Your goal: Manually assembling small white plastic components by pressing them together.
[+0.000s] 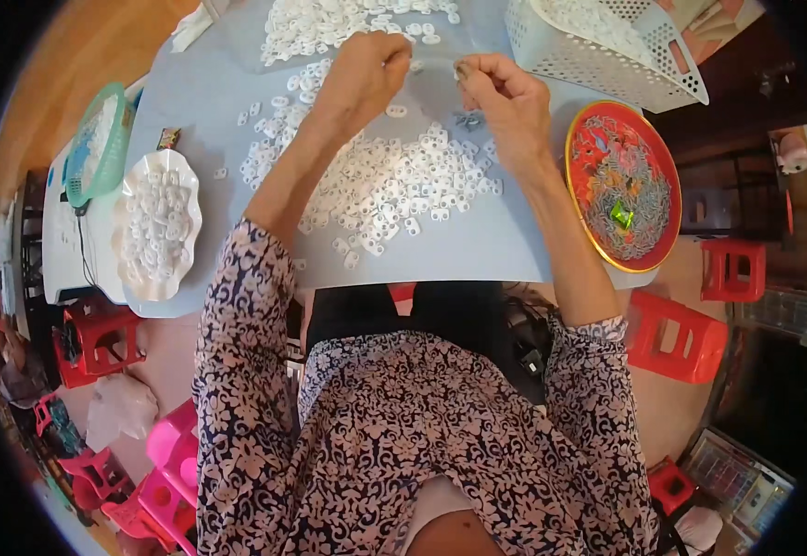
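Note:
Above the far half of the grey table, my left hand (366, 79) is closed, its thumb and fingers pinched; whatever they hold is hidden. Across a small gap, my right hand (512, 100) is pinched too, with something small and dark at its fingertips that I cannot make out. Between and below my forearms spreads a pile of small white plastic pieces with holes (394, 185). A few small grey metal parts (466, 120) lie beside my right hand. More white pieces (320, 26) are heaped beyond my left hand.
On the right stands a red round tray (574, 148) of grey metal parts and a green wrapper. A white perforated basket (570, 67) sits behind it. Left are a scalloped white dish (126, 269) of white pieces and a green basket (77, 185). Red stools (677, 338) flank the table.

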The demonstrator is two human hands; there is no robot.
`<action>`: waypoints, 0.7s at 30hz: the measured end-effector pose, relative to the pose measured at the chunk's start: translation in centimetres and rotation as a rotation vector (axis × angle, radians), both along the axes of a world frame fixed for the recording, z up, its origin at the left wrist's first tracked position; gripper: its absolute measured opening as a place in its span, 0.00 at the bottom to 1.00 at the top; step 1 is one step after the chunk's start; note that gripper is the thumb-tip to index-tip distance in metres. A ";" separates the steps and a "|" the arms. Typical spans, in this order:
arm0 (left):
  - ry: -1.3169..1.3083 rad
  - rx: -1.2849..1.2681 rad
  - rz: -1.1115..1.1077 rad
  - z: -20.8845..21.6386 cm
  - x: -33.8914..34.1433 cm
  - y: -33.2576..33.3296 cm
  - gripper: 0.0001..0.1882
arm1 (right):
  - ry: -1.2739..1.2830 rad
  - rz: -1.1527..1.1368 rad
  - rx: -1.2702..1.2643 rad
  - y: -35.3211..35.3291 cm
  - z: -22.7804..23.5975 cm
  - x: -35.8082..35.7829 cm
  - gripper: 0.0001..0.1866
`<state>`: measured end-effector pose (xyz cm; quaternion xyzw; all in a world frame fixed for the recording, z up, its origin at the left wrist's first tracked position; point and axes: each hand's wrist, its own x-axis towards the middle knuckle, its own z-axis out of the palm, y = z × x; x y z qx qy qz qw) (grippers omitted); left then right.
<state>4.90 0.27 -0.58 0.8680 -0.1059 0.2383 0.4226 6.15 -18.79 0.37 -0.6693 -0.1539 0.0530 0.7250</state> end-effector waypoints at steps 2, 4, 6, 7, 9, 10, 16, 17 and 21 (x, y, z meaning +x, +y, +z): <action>0.041 0.099 -0.020 -0.3 1.3 0.1 0.06 | -0.015 0.003 0.003 0.2 0.1 -0.2 0.07; 0.082 0.379 -0.009 -0.5 2.3 -0.2 0.08 | -0.013 0.003 -0.025 0.1 0.1 -0.2 0.06; 0.025 0.442 -0.038 -1.0 2.6 -0.7 0.08 | -0.018 -0.001 -0.014 0.0 0.0 -0.2 0.07; -0.030 0.506 -0.058 -1.1 2.6 -1.0 0.07 | -0.021 0.005 -0.002 0.0 0.0 -0.2 0.07; -0.028 0.541 -0.070 -1.1 2.6 -1.1 0.07 | -0.032 0.011 -0.004 0.0 0.0 -0.1 0.07; -0.024 0.577 -0.077 -1.1 2.5 -1.1 0.07 | -0.043 0.025 -0.007 0.0 0.0 -0.1 0.07; 0.181 0.277 -0.158 -0.7 1.5 -1.2 0.08 | -0.037 0.018 -0.019 0.0 0.0 -0.1 0.07; 0.184 0.275 -0.156 -0.6 1.3 -1.0 0.08 | -0.034 0.020 -0.021 0.0 0.0 -0.1 0.07; -0.038 0.188 -0.091 0.8 -0.3 0.5 0.06 | -0.033 -0.007 -0.028 -0.2 0.1 0.1 0.07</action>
